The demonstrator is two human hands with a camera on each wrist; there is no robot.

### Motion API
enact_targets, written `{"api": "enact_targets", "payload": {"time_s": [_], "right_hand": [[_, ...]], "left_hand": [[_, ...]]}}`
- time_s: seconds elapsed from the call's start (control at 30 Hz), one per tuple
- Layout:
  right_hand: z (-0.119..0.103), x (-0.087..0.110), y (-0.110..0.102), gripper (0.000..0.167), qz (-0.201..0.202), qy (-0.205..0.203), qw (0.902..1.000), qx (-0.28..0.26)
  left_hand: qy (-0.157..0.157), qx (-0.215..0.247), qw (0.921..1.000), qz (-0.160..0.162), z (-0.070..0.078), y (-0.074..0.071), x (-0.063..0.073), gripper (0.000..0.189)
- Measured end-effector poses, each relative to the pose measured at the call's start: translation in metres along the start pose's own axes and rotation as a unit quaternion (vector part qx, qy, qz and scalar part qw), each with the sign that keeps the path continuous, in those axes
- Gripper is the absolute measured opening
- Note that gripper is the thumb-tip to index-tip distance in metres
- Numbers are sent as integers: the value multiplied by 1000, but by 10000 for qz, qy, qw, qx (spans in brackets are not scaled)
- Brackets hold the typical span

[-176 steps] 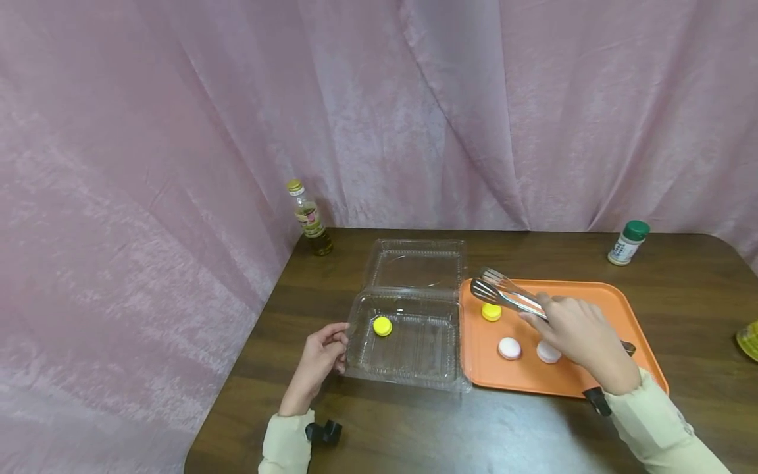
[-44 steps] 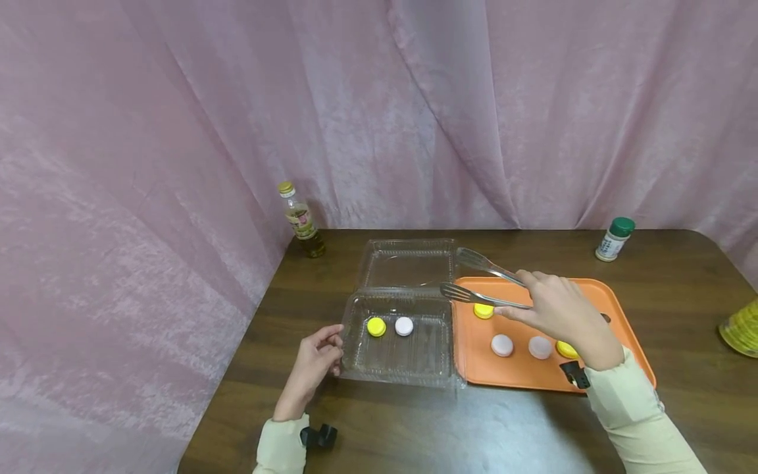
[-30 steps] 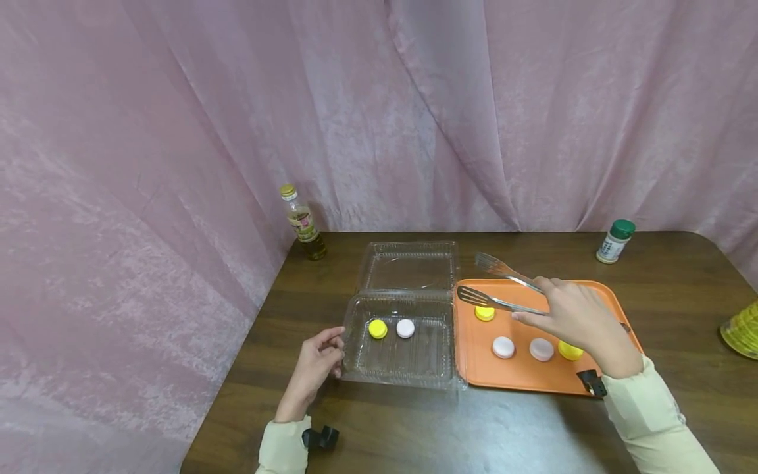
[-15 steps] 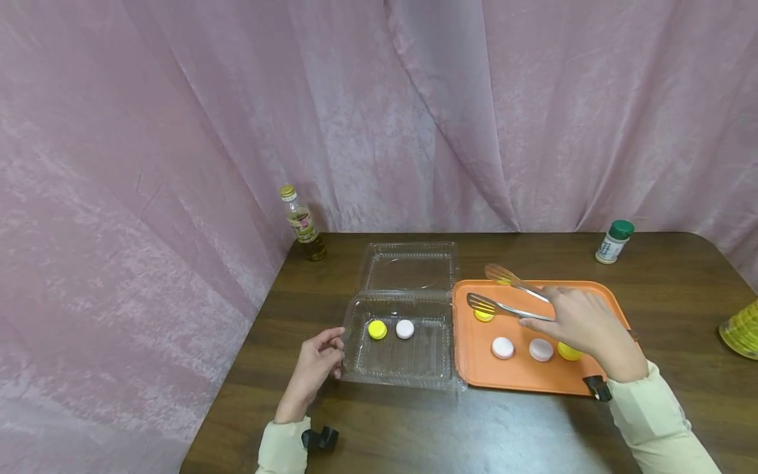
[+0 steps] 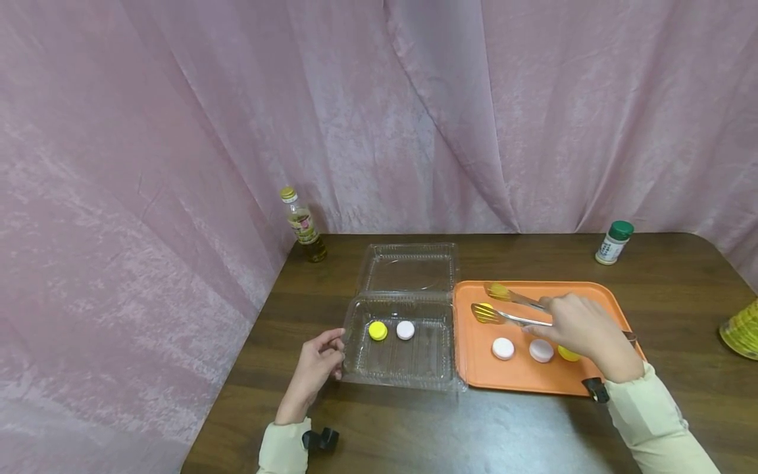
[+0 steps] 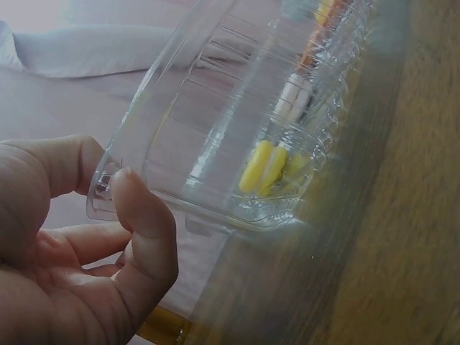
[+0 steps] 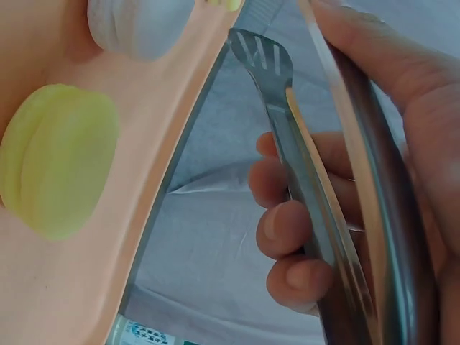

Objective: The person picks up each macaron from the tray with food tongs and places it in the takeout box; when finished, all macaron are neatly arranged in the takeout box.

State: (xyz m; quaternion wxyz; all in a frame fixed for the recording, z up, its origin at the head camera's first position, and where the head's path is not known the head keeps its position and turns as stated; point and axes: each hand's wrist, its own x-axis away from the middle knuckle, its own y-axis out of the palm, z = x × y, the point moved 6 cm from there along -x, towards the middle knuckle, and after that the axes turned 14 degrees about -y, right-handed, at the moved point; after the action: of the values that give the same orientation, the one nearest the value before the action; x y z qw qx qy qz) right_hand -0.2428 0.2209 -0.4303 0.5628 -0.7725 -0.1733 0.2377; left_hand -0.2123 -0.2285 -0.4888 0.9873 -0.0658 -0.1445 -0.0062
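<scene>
My left hand [image 5: 318,359] pinches the left rim of an opened clear plastic clamshell container [image 5: 414,361] between thumb and fingers. Inside it lie a yellow macaron [image 5: 378,330] and a white macaron [image 5: 405,330], side by side. My right hand [image 5: 583,329] grips metal tongs [image 5: 530,322], whose spread slotted heads stand on either side of a yellow macaron [image 5: 483,307] at the tray's back left. The near head partly covers that macaron; contact cannot be told. Nearer the front of the orange tray [image 5: 485,372] sit two white macarons [image 5: 503,348] and another yellow macaron [image 5: 568,354], partly hidden by my hand.
The container's lid [image 5: 411,266] lies folded back behind its base. An oil bottle [image 5: 304,227] stands at the back left, and a green-capped shaker [image 5: 614,242] at the back right. A yellow container [image 5: 741,329] is cut off by the right edge. Pink curtain [image 5: 379,118] hangs behind the table.
A white macaron has come into the container since the oldest frame. The tongs, first over the tray's back left edge, have moved right and then down around the yellow macaron. My left hand stays put.
</scene>
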Motion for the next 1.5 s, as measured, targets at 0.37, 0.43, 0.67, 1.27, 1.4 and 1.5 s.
{"api": "enact_targets", "payload": {"time_s": [0.37, 0.43, 0.67, 1.27, 1.4, 1.5], "right_hand": [[-1, 0, 5, 38, -132, -30, 9998, -115], [-1, 0, 5, 31, -113, -49, 9998, -155], [-4, -1, 3, 26, -35, -185, 9997, -152], [-12, -1, -11, 29, 133, -364, 9992, -6], [-15, -2, -16, 30, 220, -439, 9988, 10], [-18, -3, -20, 33, 273, -456, 9986, 22]], "left_hand": [[-31, -17, 10000, 29, -1, -1, 0, 52], [-34, -33, 10000, 30, 0, -1, 0, 52], [-51, -52, 10000, 28, 2, 0, 0, 51], [-25, 28, 10000, -27, -1, 0, -1, 50], [-14, 52, 10000, -32, 0, 0, -1, 51], [-18, 28, 10000, -11, 0, 0, 0, 50]]}}
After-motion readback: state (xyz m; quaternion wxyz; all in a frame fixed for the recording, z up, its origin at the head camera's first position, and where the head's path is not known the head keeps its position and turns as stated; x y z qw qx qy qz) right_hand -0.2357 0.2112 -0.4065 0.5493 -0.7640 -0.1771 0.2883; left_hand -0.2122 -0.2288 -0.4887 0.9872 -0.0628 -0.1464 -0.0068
